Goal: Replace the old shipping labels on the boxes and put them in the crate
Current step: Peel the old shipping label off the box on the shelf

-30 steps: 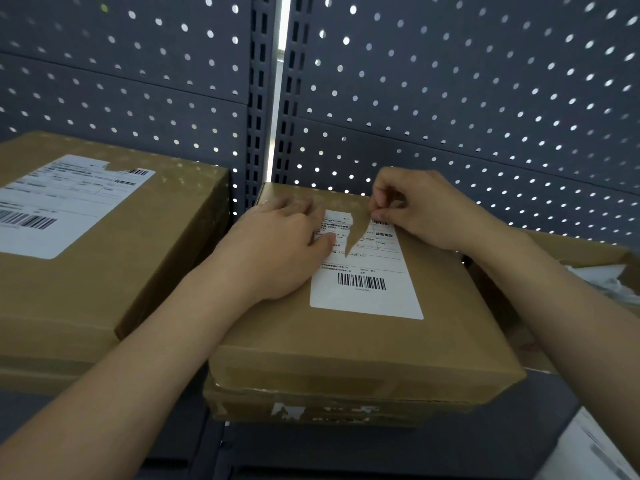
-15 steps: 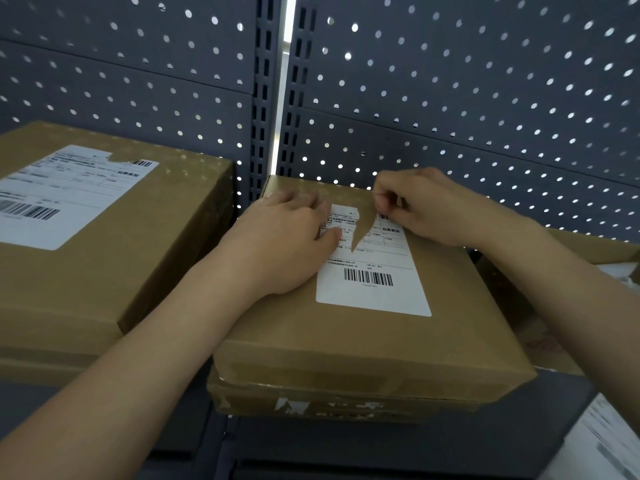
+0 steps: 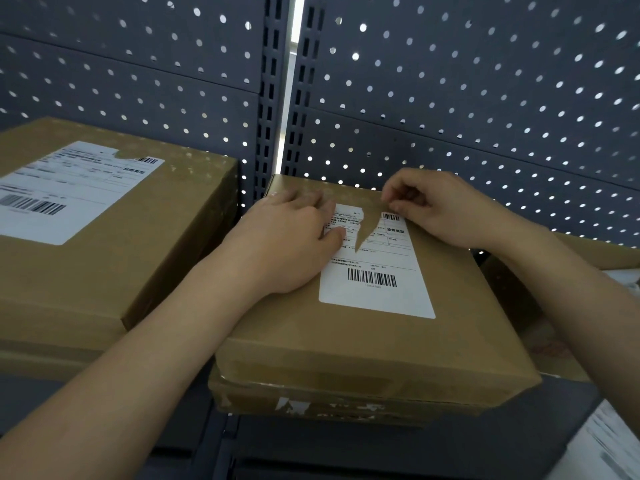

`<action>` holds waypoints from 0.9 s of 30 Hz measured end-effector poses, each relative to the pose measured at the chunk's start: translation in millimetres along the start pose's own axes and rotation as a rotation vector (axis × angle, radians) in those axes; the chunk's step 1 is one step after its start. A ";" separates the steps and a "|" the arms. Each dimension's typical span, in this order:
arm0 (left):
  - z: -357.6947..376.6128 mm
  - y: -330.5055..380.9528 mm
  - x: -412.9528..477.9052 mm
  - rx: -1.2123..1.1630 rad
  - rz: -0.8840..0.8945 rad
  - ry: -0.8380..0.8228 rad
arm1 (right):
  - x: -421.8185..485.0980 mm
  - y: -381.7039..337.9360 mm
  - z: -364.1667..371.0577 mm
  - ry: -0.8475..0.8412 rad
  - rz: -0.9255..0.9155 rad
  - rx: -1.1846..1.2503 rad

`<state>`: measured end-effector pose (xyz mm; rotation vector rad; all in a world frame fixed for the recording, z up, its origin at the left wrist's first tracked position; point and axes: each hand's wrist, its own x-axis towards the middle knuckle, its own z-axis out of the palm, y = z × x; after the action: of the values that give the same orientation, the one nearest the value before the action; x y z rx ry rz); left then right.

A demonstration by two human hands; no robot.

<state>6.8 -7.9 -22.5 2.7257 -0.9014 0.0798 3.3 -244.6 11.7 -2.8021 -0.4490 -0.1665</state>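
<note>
While our left hand [image 3: 287, 244] lies flat on the box [image 3: 363, 344], our right hand [image 3: 440, 209] pinches the torn label [image 3: 377, 292], mostly not yet peeled.

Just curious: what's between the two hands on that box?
In the head view, the torn top of the white label, a V-shaped rip baring the box, lies between the left hand and right hand.

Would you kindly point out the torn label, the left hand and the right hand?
torn label [image 3: 377, 301], head view, white area below barcode.
left hand [image 3: 287, 244], head view, its back.
right hand [image 3: 441, 211], head view, its back.
</note>
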 end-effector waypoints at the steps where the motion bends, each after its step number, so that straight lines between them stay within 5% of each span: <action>1: -0.1 0.2 -0.2 -0.001 0.000 0.001 | 0.7 1.1 -1.7 0.004 0.003 -0.021; 17: 2.3 -1.4 1.7 0.001 0.003 0.010 | 16.6 -1.5 -8.9 -0.174 -0.206 -0.319; 27: 0.1 1.8 0.4 0.006 -0.003 -0.006 | 18.8 -1.5 -8.8 -0.290 -0.135 -0.339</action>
<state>6.0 -9.6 -22.0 2.7340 -0.8996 0.0739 20.0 -240.6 23.4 -3.1424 -0.7399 0.1534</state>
